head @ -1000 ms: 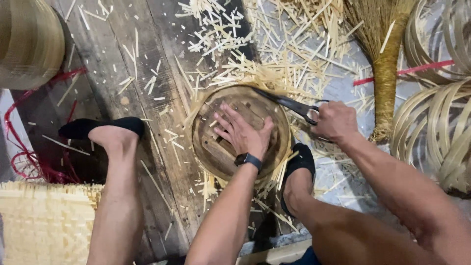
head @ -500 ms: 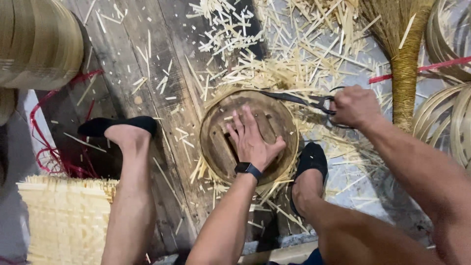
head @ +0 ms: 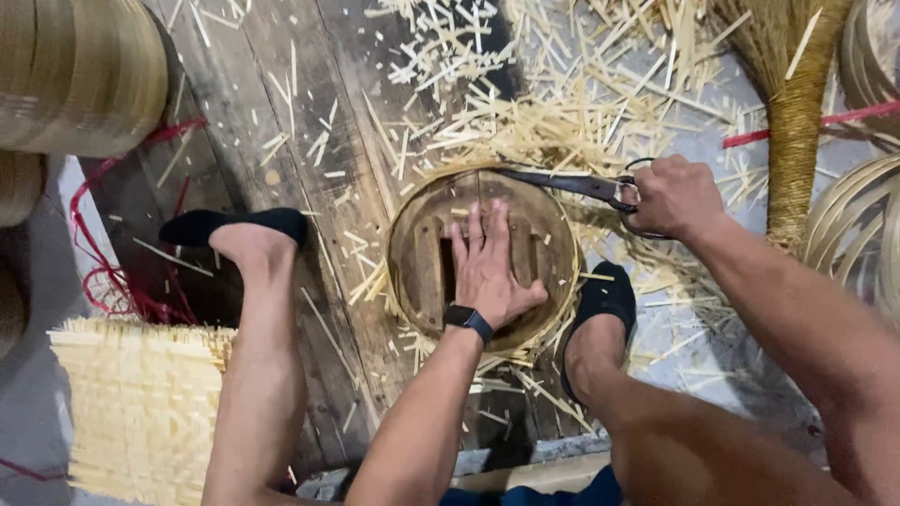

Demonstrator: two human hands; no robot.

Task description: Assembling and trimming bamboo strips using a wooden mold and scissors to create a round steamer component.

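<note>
Fingers [head: 478, 234] of my left hand [head: 492, 272] press flat on the basket [head: 553, 244]; right hand [head: 675, 197] grips shears [head: 562, 183], trimming its rim; next cut needs turning.

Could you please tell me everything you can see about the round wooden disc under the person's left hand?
The round wooden disc is dark brown and worn, with raised wooden slats across its face. It lies flat on the plank floor between the person's feet, ringed by pale bamboo trimmings. The left hand presses flat on its centre, fingers spread. The shears, held in the right hand, reach over its upper rim, where pale strips stick out.
</note>
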